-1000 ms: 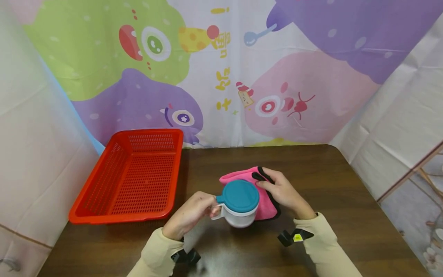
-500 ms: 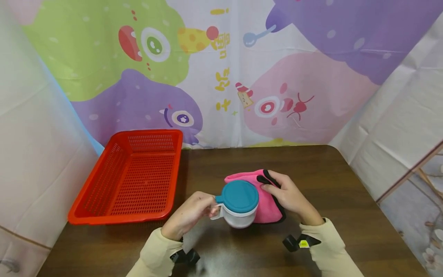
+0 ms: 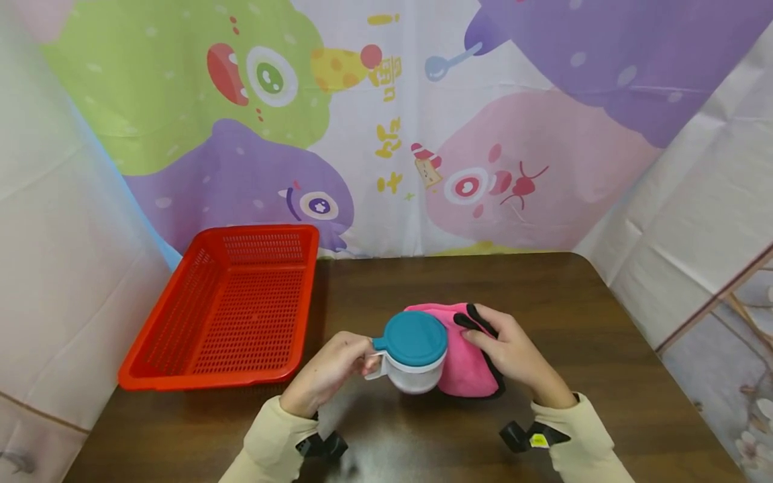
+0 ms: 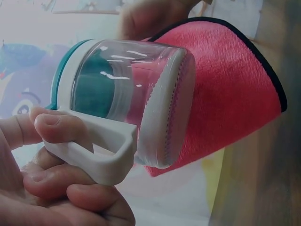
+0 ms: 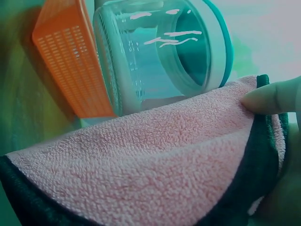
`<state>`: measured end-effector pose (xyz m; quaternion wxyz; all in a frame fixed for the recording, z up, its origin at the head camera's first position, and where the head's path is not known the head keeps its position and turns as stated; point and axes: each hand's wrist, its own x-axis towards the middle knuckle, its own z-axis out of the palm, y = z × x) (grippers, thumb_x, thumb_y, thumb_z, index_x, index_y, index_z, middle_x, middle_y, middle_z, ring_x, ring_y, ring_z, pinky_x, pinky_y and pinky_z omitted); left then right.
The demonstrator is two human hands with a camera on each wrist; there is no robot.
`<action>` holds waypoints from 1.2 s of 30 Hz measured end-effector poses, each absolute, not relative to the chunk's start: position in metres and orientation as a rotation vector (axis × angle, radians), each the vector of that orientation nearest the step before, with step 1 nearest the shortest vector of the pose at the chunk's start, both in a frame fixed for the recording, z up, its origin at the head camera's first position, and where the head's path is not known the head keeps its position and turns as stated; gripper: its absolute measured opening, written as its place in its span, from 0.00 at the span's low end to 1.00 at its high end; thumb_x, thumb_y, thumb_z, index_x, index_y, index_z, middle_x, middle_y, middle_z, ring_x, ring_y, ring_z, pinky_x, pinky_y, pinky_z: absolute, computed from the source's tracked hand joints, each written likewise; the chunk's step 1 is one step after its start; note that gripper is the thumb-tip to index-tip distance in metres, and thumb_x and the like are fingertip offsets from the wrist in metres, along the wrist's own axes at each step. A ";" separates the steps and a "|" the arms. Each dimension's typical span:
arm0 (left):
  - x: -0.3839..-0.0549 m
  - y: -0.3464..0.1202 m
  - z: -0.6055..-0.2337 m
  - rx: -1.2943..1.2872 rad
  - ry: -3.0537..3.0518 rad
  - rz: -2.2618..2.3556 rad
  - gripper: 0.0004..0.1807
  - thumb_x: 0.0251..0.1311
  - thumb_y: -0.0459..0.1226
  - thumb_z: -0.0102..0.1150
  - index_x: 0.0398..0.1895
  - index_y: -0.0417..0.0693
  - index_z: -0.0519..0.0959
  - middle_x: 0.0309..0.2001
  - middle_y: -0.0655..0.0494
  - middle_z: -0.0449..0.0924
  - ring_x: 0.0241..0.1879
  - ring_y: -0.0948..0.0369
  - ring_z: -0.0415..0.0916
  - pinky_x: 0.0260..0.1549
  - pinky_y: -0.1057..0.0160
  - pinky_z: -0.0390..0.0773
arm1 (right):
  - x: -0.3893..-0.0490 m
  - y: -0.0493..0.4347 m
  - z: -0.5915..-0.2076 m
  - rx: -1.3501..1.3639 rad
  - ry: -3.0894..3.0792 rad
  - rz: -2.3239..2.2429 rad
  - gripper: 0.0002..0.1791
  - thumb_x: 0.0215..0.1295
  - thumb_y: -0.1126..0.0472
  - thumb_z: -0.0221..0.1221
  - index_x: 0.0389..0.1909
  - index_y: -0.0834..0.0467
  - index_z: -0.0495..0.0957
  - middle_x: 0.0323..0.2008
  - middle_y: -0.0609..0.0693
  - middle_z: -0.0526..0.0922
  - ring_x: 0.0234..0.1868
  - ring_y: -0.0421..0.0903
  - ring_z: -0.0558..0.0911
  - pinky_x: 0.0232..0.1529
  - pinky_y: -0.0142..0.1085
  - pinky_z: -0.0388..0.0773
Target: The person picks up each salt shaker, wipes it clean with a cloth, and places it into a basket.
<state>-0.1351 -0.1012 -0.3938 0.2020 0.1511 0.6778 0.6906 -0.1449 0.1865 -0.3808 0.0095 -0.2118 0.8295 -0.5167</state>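
My left hand (image 3: 332, 369) grips the white handle (image 4: 110, 150) of a clear jar (image 3: 417, 379) with a teal lid (image 3: 415, 337), held up over the table. In the left wrist view the jar's pale base and transparent wall (image 4: 127, 70) show, with nothing visible inside. My right hand (image 3: 513, 349) pinches the black-edged side of a folded pink cloth (image 3: 465, 365) between thumb and fingers. The cloth hangs right beside and behind the jar; in the right wrist view its fuzzy face (image 5: 141, 165) lies against or very near the jar wall.
A red perforated plastic basket (image 3: 304, 315) stands at the left on the dark wooden table (image 3: 543, 295). A printed cartoon curtain (image 3: 374, 221) hangs behind the table, with pale sheets at both sides.
My right hand has drawn the cloth to the right and slightly toward me, uncovering more of it beside the jar. The left hand and jar have shifted only slightly.
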 end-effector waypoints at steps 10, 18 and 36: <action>-0.136 -0.102 -0.396 0.409 1.883 1.933 0.15 0.58 0.29 0.41 0.21 0.21 0.61 0.18 0.57 0.65 0.23 0.62 0.63 0.29 0.66 0.63 | -0.142 0.186 -0.383 -0.666 2.595 -1.634 0.14 0.64 0.72 0.54 0.50 0.68 0.76 0.45 0.62 0.82 0.43 0.35 0.79 0.48 0.30 0.77; -0.136 -0.101 -0.397 0.401 1.881 1.940 0.14 0.58 0.29 0.40 0.19 0.24 0.62 0.18 0.58 0.65 0.23 0.62 0.63 0.29 0.66 0.63 | -0.146 0.185 -0.384 -0.710 2.611 -1.651 0.13 0.63 0.73 0.55 0.48 0.67 0.77 0.41 0.61 0.82 0.40 0.35 0.77 0.44 0.32 0.78; -0.134 -0.102 -0.398 0.476 1.891 1.888 0.15 0.59 0.30 0.38 0.19 0.24 0.63 0.18 0.58 0.64 0.24 0.62 0.63 0.30 0.66 0.64 | -0.166 0.182 -0.386 -0.762 2.442 -1.733 0.13 0.63 0.73 0.54 0.48 0.72 0.75 0.38 0.62 0.78 0.37 0.39 0.76 0.39 0.32 0.77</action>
